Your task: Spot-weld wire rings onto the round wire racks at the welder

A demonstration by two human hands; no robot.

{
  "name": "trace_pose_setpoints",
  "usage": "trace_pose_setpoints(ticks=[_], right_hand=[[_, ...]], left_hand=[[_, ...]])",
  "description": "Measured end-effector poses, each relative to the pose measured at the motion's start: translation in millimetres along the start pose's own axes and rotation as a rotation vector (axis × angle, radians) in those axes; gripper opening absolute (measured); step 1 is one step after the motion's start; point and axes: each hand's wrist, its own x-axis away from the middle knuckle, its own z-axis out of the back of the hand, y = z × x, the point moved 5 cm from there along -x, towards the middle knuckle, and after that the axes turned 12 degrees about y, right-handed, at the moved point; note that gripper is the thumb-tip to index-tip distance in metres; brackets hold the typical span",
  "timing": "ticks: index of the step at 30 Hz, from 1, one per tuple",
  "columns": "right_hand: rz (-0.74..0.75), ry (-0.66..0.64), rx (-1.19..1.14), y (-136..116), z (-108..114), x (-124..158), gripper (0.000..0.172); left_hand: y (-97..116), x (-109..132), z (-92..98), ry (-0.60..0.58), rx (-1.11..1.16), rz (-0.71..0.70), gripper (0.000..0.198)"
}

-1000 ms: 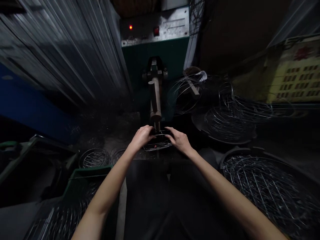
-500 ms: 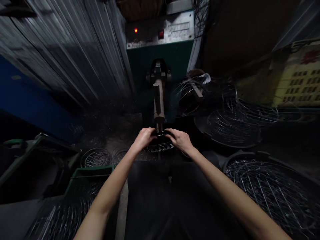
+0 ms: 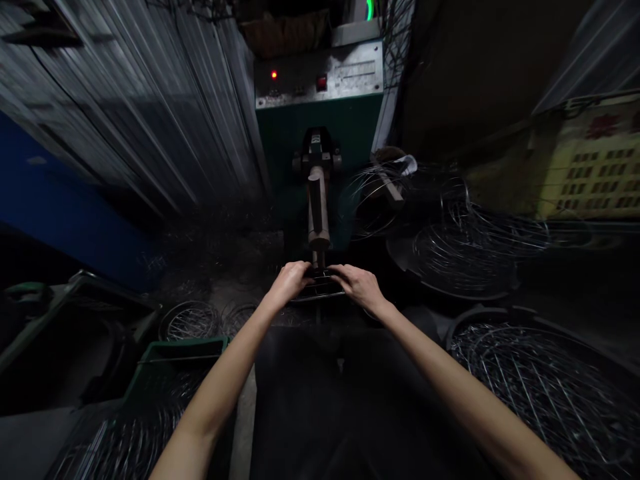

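Note:
Both hands hold a round wire rack [image 3: 323, 295] by its sides at the lower tip of a spot welding machine [image 3: 319, 207]. My left hand [image 3: 291, 281] is closed on the rack's left side, thumb toward the middle. On the right side, my right hand [image 3: 359, 287] pinches it the same way. Parallel wires of the rack show between the thumbs, just under the electrode [image 3: 319, 259]. Shadow and my fingers hide much of the rim and the exact contact with the electrode.
A green machine cabinet [image 3: 280, 127] with a lit red lamp stands ahead. At right, round tubs [image 3: 463, 320] hold wire pieces and racks, with a yellow crate [image 3: 590, 180] behind. A green crate [image 3: 175, 348] with wire parts is at lower left, beside a wire ring [image 3: 193, 321].
The rack has shifted between my hands, and its wires now lie differently under the electrode. My view has tilted slightly up, and a green light shows above the cabinet.

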Motion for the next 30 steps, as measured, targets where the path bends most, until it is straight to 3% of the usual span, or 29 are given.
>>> trace_pose_setpoints(ticks=[30], right_hand=[[-0.041, -0.003, -0.022, 3, -5, -23, 0.026]], left_hand=[[-12, -18, 5.9, 0.01, 0.121, 0.003, 0.021]])
